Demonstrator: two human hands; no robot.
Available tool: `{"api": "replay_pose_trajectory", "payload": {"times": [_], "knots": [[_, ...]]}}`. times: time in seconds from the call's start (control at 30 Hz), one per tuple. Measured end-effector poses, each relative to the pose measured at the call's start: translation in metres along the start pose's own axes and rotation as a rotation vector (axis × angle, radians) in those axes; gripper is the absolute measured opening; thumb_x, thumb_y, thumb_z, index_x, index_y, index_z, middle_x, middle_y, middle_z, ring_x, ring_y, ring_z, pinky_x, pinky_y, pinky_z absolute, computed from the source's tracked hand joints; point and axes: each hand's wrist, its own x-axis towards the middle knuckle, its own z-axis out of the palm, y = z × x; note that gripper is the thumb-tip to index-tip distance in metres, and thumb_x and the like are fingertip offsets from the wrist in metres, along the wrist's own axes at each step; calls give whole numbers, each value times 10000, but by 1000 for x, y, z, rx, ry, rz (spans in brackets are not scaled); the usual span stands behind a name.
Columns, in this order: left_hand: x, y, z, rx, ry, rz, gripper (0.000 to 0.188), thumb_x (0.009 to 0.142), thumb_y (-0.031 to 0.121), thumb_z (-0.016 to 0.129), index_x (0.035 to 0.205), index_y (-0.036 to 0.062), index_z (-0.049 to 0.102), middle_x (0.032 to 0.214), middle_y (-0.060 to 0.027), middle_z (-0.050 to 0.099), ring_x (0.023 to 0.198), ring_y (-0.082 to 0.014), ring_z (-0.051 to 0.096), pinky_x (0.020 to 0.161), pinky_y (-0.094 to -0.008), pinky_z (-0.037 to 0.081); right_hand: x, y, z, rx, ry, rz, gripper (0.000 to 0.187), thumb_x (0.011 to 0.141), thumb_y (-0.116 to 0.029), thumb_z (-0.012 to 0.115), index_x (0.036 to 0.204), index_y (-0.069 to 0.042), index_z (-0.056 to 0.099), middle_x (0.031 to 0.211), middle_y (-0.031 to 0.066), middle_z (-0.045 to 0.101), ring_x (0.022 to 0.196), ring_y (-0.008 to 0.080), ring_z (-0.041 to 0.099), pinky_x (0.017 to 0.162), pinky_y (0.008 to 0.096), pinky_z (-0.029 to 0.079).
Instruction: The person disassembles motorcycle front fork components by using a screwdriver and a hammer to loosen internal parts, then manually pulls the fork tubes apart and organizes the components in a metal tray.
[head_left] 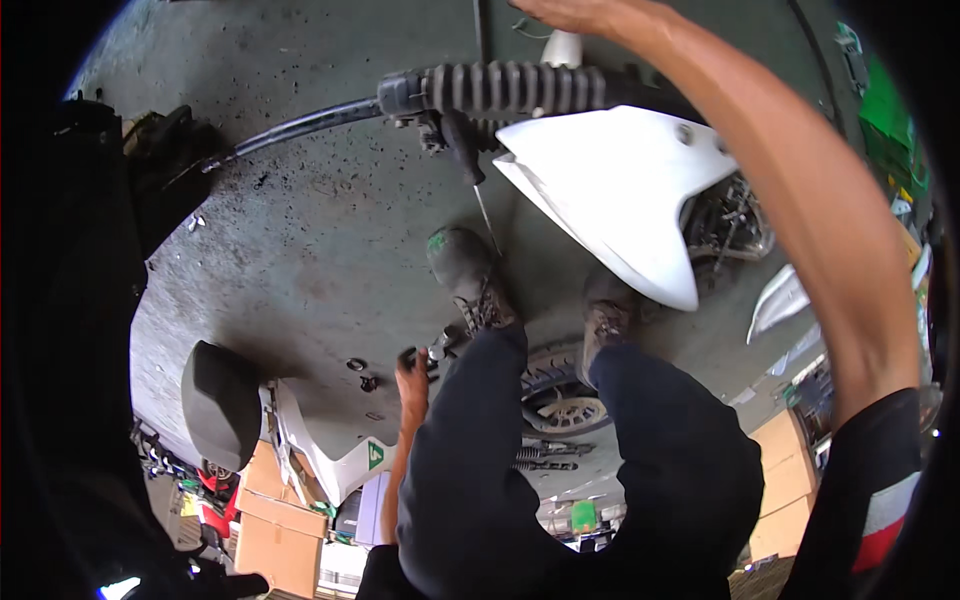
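Observation:
I stand on a grey concrete floor (300,250) in dark trousers and worn boots (470,280). My left hand (412,378) hangs beside my left leg, fingers curled round a small dark and metal tool (432,350). My right arm reaches up across the picture, and my right hand (575,12) is cut off by the top edge, its fingers hidden. Just below it runs a black ribbed rubber sleeve (510,88) on a dark bar. A white pointed body panel (620,190) juts out under that bar. A thin screwdriver (482,200) hangs from the bar.
Two small metal parts (360,372) lie on the floor near my left hand. A black seat (220,405) and white scooter body (340,455) stand at the left. Cardboard boxes (280,540) and a wheel (560,400) are nearby. More boxes (785,470) stand at the right.

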Motion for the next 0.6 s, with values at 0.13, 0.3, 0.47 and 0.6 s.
{"api": "replay_pose_trajectory", "payload": {"times": [0.13, 0.3, 0.47, 0.6], "knots": [[2, -78, 17, -74, 71, -136, 565, 910, 444, 608, 1169, -55, 553, 1019, -204, 635, 852, -288, 653, 687, -383, 531, 59, 33, 34, -425, -329, -530, 358, 806, -109, 576, 1159, -50, 602, 1093, 242, 609, 1076, 385, 569, 894, 450, 474], [-15, -159, 52, 84, 310, -168, 567, 895, 492, 610, 1176, 3, 560, 1038, -186, 631, 925, -296, 636, 788, -401, 506, 68, 5, 39, -680, -409, -363, 449, 759, -113, 630, 1202, -110, 561, 1321, 197, 450, 1265, 398, 404, 987, 577, 366], [-9, -161, 93, 35, 326, -161, 523, 888, 468, 623, 1134, 12, 554, 989, -166, 618, 872, -272, 617, 748, -384, 496, 72, 26, 48, -762, -329, -351, 394, 807, -134, 590, 1192, -68, 537, 1172, 234, 518, 1124, 420, 483, 917, 558, 409], [2, -159, 105, -2, 324, -104, 480, 882, 443, 637, 1092, 20, 549, 940, -145, 605, 819, -249, 598, 709, -368, 485, 78, 39, 7, -792, -121, -269, 359, 846, -151, 558, 1183, -34, 519, 1053, 263, 573, 1011, 438, 546, 861, 543, 444]]}}
